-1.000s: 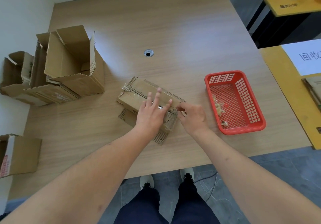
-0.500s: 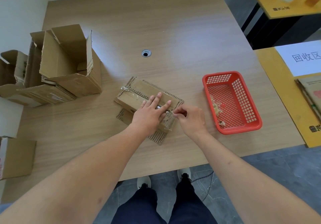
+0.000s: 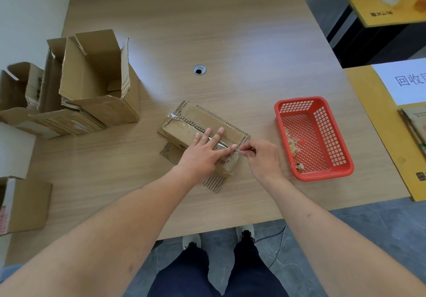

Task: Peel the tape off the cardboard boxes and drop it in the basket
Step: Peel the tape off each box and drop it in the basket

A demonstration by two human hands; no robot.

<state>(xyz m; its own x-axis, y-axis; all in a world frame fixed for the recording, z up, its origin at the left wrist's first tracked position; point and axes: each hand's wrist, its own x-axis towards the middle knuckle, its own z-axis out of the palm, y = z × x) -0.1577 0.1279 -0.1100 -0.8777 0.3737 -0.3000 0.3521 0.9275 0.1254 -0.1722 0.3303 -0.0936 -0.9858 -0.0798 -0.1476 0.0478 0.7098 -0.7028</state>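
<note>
A small flat cardboard box (image 3: 184, 125) lies in the middle of the wooden table, with clear tape (image 3: 182, 121) running along its top seam. My left hand (image 3: 205, 151) presses flat on the box's near end, fingers straight. My right hand (image 3: 260, 156) pinches the end of the tape at the box's right edge, just beside my left fingertips. A red plastic basket (image 3: 322, 174) stands to the right of the box and holds a few crumpled bits of peeled tape (image 3: 291, 144).
Several open cardboard boxes (image 3: 96, 84) are stacked at the table's left, and another box (image 3: 25, 204) sits at the near left edge. A cable hole (image 3: 199, 69) is behind the box. A yellow table (image 3: 391, 149) with a paper sign adjoins on the right.
My right hand has shifted slightly right, drawing the tape end away from the box edge. My left hand stays pressed on the box.
</note>
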